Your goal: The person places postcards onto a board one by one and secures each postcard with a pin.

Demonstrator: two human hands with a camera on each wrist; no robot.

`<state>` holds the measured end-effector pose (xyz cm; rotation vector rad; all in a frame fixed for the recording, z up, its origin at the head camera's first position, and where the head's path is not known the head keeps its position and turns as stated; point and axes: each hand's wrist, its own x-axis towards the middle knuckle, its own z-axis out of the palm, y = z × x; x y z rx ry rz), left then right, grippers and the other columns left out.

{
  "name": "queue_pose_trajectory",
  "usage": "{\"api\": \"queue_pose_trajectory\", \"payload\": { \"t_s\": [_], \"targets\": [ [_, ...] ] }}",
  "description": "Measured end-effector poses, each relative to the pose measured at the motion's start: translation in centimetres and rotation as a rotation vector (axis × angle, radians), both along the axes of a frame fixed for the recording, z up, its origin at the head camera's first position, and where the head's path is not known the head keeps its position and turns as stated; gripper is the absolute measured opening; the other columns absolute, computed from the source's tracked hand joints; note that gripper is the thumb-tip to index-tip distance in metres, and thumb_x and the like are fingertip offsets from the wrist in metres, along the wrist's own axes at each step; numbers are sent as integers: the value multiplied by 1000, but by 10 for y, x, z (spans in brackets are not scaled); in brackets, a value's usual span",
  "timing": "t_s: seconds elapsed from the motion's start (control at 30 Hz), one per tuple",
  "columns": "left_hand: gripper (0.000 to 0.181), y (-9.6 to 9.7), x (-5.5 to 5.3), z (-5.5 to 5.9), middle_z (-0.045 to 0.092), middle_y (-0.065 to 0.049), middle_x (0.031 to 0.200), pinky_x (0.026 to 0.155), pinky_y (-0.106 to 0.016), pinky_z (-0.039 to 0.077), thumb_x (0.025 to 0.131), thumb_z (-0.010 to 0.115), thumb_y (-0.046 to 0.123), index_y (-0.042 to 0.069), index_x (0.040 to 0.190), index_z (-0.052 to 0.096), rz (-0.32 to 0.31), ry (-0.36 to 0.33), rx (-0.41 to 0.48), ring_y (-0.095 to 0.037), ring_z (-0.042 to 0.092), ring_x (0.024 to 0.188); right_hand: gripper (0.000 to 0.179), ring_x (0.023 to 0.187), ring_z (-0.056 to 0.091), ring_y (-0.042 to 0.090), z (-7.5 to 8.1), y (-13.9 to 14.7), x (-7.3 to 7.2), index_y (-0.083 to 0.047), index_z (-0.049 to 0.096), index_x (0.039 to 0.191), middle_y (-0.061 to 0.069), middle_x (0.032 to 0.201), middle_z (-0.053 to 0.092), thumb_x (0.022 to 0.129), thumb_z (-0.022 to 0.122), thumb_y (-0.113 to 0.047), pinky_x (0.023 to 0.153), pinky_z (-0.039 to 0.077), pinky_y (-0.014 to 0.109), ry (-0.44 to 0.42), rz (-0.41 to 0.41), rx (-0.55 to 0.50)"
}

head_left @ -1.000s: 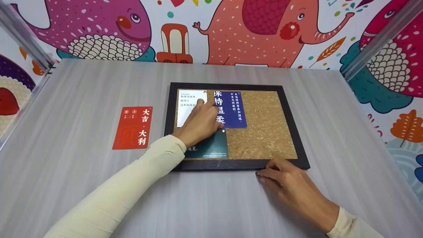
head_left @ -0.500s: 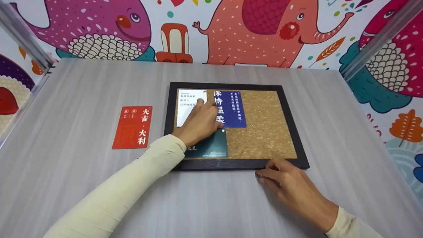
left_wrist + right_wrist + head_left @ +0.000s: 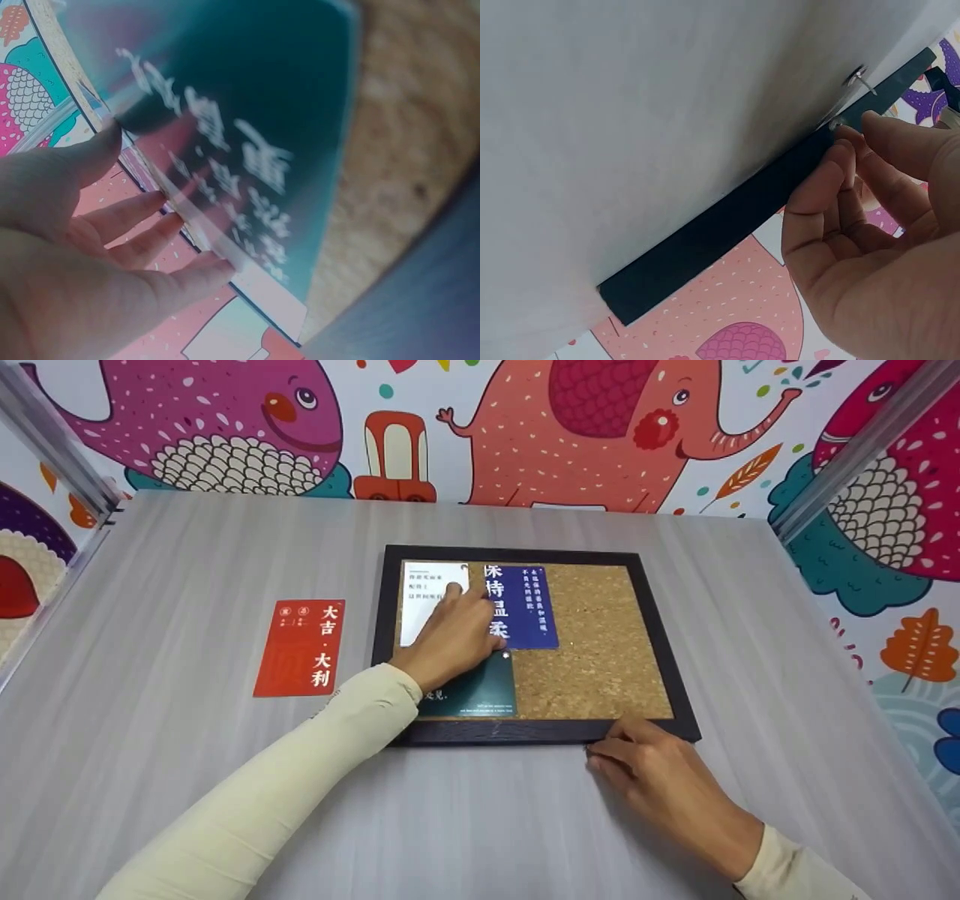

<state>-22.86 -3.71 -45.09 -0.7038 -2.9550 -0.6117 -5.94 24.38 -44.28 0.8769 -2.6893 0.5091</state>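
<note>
My left hand (image 3: 454, 634) rests on a black-framed cork board (image 3: 592, 675). Its straight fingers press along the left edge of a blue card (image 3: 536, 615) and partly cover a white card (image 3: 424, 604). Below lies a dark green card (image 3: 307, 67), glossy in the left wrist view. My right hand (image 3: 671, 787) is at the board's near frame edge, thumb and fingertips pinching together. Between the tips shows a small shiny bit, apparently a thumbtack. Just beyond them in the right wrist view is a thumbtack (image 3: 857, 76), its pin pointing sideways.
A red card (image 3: 296, 649) lies flat on the grey table (image 3: 187, 547), left of the board. Bare cork shows on the board's right side. Behind the table stands a wall (image 3: 592, 450) printed with cartoon animals.
My right hand has shifted slightly right and away from me along the frame edge. My left hand keeps its place on the blue card.
</note>
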Motion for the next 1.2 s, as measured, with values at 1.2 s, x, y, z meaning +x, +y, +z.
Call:
{"api": "queue_pose_trajectory", "payload": {
  "t_s": [1.2],
  "targets": [
    [30,-1,1,0,68,-15,122,88,-50,57,97,85,28,-1,93,79,-5,21,16,-41,58,103,18,85,64,9,-2,-17,2,-11,82,97,-4,94,67,86,88,3,70,58,29,125,191,14]
  ]
}}
